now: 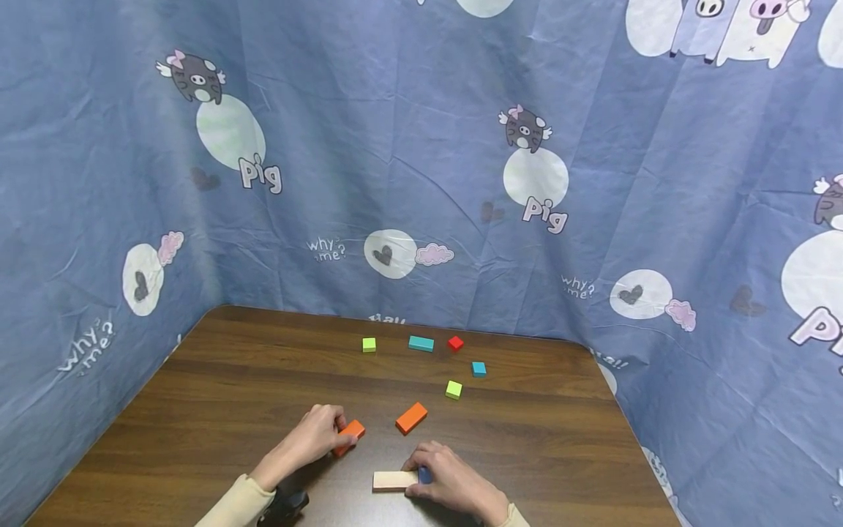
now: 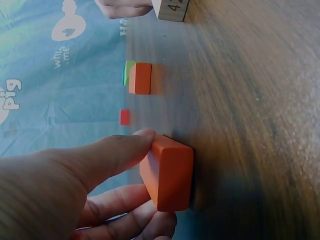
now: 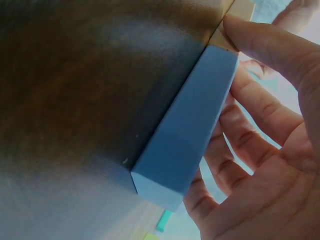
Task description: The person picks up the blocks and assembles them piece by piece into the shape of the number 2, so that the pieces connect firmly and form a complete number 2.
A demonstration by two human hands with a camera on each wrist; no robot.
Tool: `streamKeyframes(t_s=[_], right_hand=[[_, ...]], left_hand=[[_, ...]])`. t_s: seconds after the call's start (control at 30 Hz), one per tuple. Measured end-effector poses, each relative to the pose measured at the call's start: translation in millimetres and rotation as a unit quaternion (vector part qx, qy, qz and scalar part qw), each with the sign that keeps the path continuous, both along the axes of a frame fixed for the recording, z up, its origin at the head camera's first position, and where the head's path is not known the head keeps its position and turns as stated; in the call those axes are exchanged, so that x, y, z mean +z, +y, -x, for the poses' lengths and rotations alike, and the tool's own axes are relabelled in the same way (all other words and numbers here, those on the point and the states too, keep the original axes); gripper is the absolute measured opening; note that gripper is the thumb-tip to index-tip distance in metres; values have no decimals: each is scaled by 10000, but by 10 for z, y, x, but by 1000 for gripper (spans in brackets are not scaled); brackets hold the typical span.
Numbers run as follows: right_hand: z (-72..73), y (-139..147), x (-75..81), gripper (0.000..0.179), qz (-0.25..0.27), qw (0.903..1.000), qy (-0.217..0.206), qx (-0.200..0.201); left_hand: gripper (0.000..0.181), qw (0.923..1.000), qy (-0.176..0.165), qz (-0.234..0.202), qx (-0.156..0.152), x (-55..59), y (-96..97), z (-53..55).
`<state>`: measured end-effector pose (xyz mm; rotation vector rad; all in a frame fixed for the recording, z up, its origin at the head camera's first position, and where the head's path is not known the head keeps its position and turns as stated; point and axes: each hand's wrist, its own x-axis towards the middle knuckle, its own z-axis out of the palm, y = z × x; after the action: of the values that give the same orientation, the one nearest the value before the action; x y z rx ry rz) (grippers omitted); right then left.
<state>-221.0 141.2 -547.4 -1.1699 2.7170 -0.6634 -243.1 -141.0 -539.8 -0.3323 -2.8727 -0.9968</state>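
Near the front of the table, my left hand (image 1: 317, 432) holds an orange block (image 1: 350, 438) between thumb and fingers. In the left wrist view that orange block (image 2: 172, 175) lies on the tabletop. To the right, my right hand (image 1: 451, 476) pinches a pale wooden block (image 1: 394, 480) near its right end. A blue block (image 3: 192, 125) lies end to end with the wooden one, mostly beneath the right palm in the head view. A second orange block (image 1: 411, 418) lies behind and between the hands. Printed digits mark the end of the wooden block (image 2: 173, 10) in the left wrist view.
Farther back on the brown table (image 1: 263, 359) lie two lime green cubes, one left (image 1: 369, 345) and one nearer (image 1: 454, 389), a teal block (image 1: 421, 343), a red cube (image 1: 456, 343) and a blue cube (image 1: 478, 369). A blue printed curtain (image 1: 421, 146) hangs around the table.
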Motion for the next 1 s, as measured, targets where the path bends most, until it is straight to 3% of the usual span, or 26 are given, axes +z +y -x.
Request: streamKeyframes(t_s=[0.3,0.63,1.0], right_hand=[[-19,-1,5,22,-2,10000,28,-30],[-26,1,3,22,7,9999,116,-15],[-7,-4,-1,22,-43,10000,79,-35]], left_hand=[[30,9996,-235,-83,113,-21,28,17],[29,9991,-258,-225,268,-54,83,20],[30,9993,-190,-260,207,-59,168,29]])
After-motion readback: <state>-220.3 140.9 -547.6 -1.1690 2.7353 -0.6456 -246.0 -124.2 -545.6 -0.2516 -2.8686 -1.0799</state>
